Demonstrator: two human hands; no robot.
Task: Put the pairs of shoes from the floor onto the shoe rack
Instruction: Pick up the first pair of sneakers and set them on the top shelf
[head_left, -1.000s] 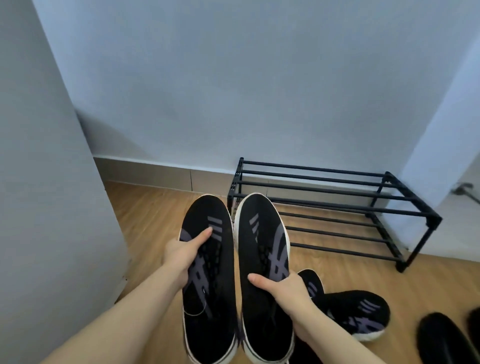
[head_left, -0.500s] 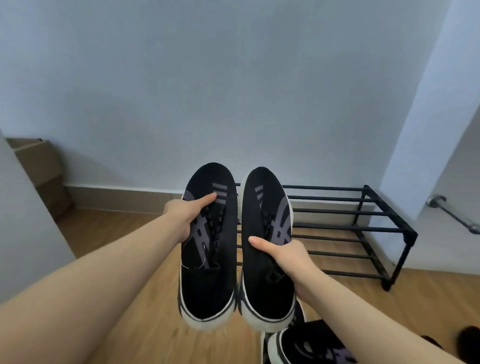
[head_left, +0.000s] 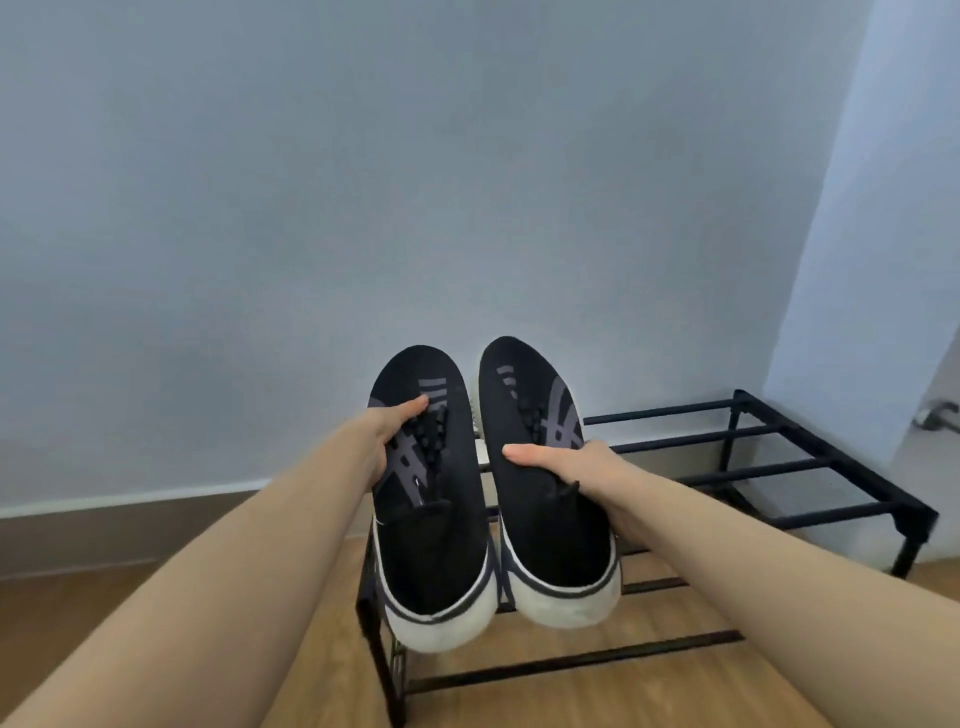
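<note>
- The left hand (head_left: 382, 441) was closed round the outer side of the left shoe (head_left: 428, 499), thumb laid across the laces.
- The right hand (head_left: 571, 465) gripped the right shoe (head_left: 545, 483) the same way, thumb lying across its upper and fingers hidden beneath.
- Both shoes were black with grey stripes and white soles, held side by side, toes pointing to the wall (head_left: 415, 182) and heels toward the camera.
- The pair was over the left end of the black shoe rack (head_left: 769, 467); whether the soles touched its top bars could not be told.
- The rack's visible bars, top tier and lower tier, carried no other shoes.
- The rack stood on the wooden floor (head_left: 597, 696) against the pale wall.
</note>
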